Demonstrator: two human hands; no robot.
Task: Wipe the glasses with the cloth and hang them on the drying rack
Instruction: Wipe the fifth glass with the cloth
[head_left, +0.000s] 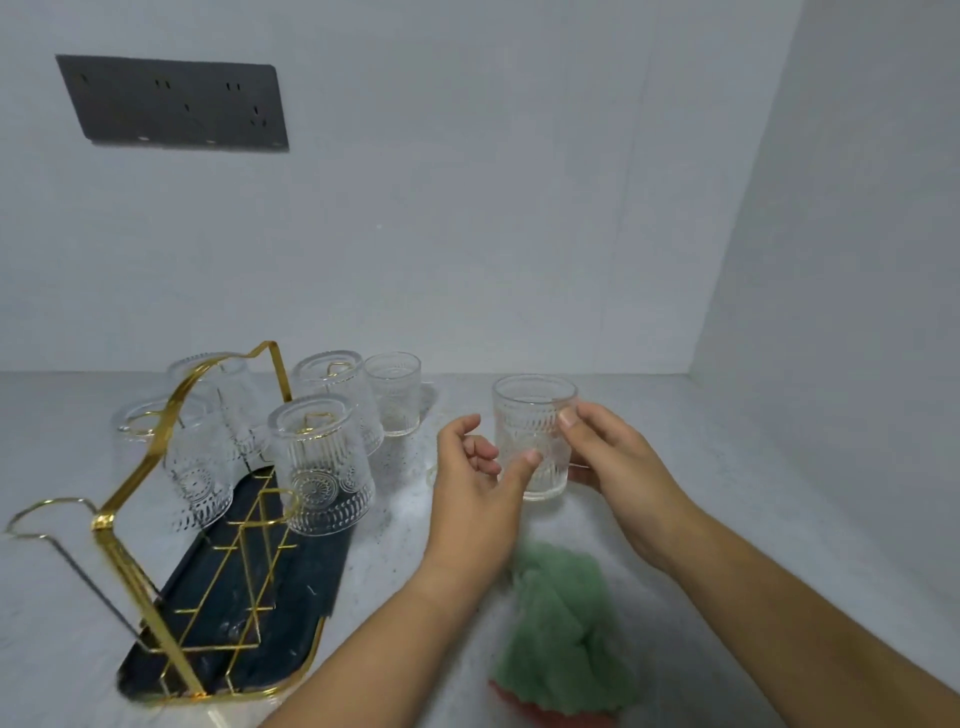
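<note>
Glass held upright, right of the drying rack, over the table. Right grip curls thumb and fingers round it; left grip pinches its near side. Cloth lies below, untouched. Danger: bare fingers on slick glass, so a slip could crack it. No writing readable.

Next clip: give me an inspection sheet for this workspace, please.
Surface: grey speckled counter.
Job's things: held glass upright between both hands; second glass upright on the counter beside the drying rack; four hung glasses inverted on the rack; green cloth lying on the counter, unheld.
Clutter: nothing seen.
Grippers: left hand and right hand both grip the held glass.
Cables: nothing seen.
Surroundings: dark socket panel on the grey wall.
</note>
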